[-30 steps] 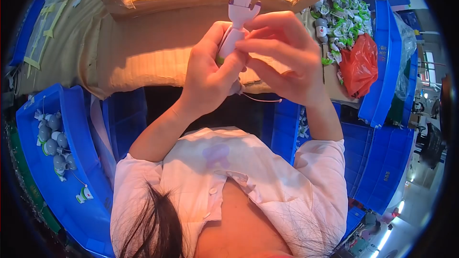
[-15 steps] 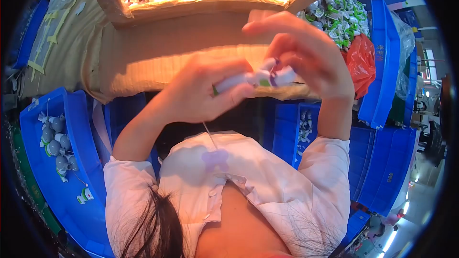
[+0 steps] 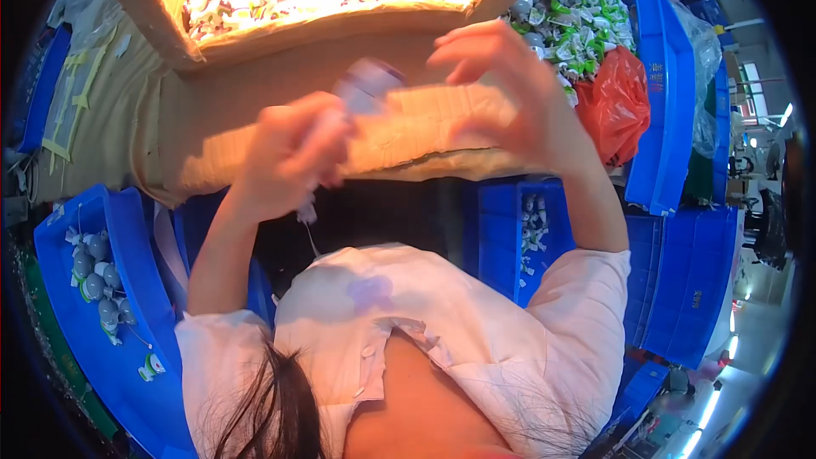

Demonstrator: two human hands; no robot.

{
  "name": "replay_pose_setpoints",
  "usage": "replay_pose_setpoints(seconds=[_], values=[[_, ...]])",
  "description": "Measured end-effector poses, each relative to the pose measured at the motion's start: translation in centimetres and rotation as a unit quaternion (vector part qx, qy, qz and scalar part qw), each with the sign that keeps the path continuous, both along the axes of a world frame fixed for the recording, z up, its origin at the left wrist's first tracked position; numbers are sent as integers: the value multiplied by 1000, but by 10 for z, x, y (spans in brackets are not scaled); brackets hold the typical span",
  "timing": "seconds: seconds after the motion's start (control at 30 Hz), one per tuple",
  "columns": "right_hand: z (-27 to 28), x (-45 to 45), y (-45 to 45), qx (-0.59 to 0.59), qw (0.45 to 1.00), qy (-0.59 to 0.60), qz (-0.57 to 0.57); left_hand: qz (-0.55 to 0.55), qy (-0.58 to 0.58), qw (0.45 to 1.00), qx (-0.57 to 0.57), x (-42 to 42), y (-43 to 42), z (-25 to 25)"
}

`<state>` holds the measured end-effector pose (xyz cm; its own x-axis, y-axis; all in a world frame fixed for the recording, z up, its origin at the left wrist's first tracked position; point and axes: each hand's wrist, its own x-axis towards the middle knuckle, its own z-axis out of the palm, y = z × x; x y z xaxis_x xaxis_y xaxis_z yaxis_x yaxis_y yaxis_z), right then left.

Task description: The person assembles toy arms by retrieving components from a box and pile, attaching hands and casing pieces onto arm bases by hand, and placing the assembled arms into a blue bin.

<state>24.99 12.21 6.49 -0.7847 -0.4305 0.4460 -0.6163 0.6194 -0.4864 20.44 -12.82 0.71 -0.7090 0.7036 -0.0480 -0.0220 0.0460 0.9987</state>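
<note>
My left hand (image 3: 297, 149) is closed on a small white plastic toy part (image 3: 370, 87) with purple on it. The part sticks up past the fingertips and is smeared by motion, so its exact shape is hard to make out. Below that hand a small white piece (image 3: 308, 208) shows, with a thin pale cord running down toward the shirt. To the right, my right hand (image 3: 514, 98) hangs in the air above the cardboard, fingers spread and curved, holding nothing visible.
A lit cardboard box (image 3: 340, 21) full of small white and purple pieces stands ahead. White and green parts (image 3: 578, 21) are heaped at right beside a red plastic bag (image 3: 619, 106). A blue bin (image 3: 153, 289) with grey round parts (image 3: 98, 276) is at left; another blue bin (image 3: 500, 242) is at right.
My right hand has come away from the toy part and opened. The left hand has moved left, carrying the part, which now points upward. The view has shifted slightly.
</note>
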Motion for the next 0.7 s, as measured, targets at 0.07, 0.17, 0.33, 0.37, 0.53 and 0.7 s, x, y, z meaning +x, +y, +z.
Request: replay_pose_setpoints(seconds=[0.07, 0.17, 0.33, 0.37, 0.53, 0.7], values=[[-19, -17, 52, -16, 982, -53, -178, 221, -44, 970, 95, -8, -26, -25], [-55, -34, 126, 76, 923, -48, -373, 455, -48, 880, 126, -23, -66, -45], [-80, -43, 129, 328, 779, -131, -518, 535, 65, 842, 37, -58, -85, -63], [-81, -40, 133, 327, 779, -130, -519, 543, 71, 836, -36, -64, -83, -65], [-45, -18, 128, -208, 892, -54, -398, 548, 430, 681, -225, -53, -52, -59], [-6, 12, 64, -377, 905, -103, -165, 349, 401, 847, 16, -8, 10, -34]])
